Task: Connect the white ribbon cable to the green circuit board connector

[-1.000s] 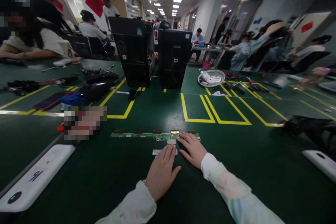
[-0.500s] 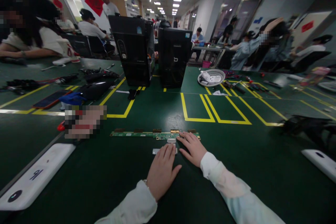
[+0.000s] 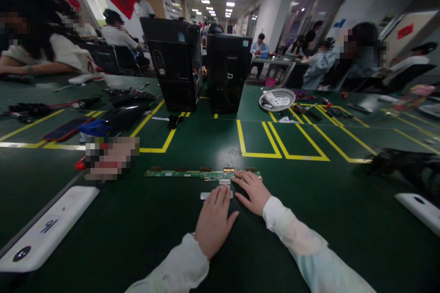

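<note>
A long, narrow green circuit board (image 3: 178,174) lies across the dark green table in front of me. My right hand (image 3: 252,192) rests palm down at its right part, fingers stretched over the board's lower edge and thumb apart. My left hand (image 3: 216,224) lies flat just below the board, thumb out to the side. Its fingertips cover part of a small pale strip (image 3: 206,196) on the table. A white connector (image 3: 224,182) on the board's lower edge shows right above those fingertips. Neither hand grasps anything.
Two black computer towers (image 3: 172,68) stand at the back. A white basket (image 3: 277,100) with white parts sits right of them, near scattered tools (image 3: 309,111). Yellow tape (image 3: 261,154) marks the tabletop. White devices lie at the left (image 3: 51,229) and right (image 3: 419,210). People sit beyond the table.
My hands stay almost still over the board and the pale strip; the left hand has shifted very slightly right. In the background at right, a person's raised arm has come down.
</note>
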A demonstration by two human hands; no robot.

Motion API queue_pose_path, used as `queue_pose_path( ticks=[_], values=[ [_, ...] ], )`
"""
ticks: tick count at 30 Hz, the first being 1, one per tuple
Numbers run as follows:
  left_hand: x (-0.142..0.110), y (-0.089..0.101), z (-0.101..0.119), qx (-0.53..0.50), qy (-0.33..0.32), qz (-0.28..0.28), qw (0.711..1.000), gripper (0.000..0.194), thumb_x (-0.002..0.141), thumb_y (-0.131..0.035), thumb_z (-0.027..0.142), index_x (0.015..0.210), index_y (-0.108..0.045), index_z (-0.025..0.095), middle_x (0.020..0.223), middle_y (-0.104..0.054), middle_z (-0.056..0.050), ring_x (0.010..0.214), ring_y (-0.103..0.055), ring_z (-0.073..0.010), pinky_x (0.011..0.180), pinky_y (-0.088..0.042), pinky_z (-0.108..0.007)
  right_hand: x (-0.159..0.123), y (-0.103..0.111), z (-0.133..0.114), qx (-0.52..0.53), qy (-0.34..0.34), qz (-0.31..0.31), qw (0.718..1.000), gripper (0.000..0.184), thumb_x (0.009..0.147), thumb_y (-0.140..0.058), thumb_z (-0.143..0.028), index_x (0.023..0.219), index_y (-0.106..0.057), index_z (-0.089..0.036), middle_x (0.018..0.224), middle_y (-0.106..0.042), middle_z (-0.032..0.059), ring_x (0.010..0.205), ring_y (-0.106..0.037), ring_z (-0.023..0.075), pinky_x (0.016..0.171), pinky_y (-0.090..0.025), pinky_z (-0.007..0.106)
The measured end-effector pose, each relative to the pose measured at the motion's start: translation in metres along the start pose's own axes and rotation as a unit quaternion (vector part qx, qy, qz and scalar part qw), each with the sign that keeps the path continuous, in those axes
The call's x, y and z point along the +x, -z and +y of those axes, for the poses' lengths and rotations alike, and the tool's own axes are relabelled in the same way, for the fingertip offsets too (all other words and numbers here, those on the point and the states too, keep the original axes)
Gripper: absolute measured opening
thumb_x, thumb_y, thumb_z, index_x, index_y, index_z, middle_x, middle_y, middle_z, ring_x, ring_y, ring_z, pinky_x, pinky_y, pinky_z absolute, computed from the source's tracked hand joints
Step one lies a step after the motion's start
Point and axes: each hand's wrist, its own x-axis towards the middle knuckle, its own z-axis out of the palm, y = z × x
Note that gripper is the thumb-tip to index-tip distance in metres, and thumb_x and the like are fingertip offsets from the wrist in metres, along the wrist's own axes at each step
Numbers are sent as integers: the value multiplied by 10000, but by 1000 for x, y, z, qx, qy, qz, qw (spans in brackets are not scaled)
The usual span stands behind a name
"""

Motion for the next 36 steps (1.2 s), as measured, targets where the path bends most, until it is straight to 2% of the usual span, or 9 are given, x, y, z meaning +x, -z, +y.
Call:
queue_pose_path(
  ticks=[12,20,28,36],
  values=[
    [4,-4,-7,-24,-18,4,1000,475,944,-392,337,1354,-440,101,1392,-508,-179,1334,-415,-301,1071,-390,-511,-2,3,2,20,11,-7,1000,503,849,-538,-320,1334,-508,-190,1391,-483,134,1313,-379,271,1082,-321,514],
    [6,-1,-5,-20,-7,-6,1000,474,935,-414,338,1331,-462,81,1377,-523,-183,1320,-432,-312,1064,-393,-506,-1,1,3,21,8,-3,1000,510,836,-548,-321,1327,-513,-186,1381,-489,136,1310,-384,281,1075,-324,517],
    [8,-4,-2,-29,1,14,999,476,923,-442,352,1327,-453,102,1376,-511,-193,1315,-438,-312,1061,-391,-520,1,-1,4,13,2,4,1000,503,829,-569,-331,1310,-524,-191,1353,-507,140,1290,-400,280,1066,-337,519],
    [8,6,-12,-41,-19,26,999,437,942,-418,336,1334,-459,148,1358,-540,-130,1303,-454,-252,1104,-342,-508,0,-1,4,-4,6,-10,1000,502,871,-537,-354,1340,-501,-177,1401,-470,133,1317,-379,285,1100,-298,512]
  ],
)
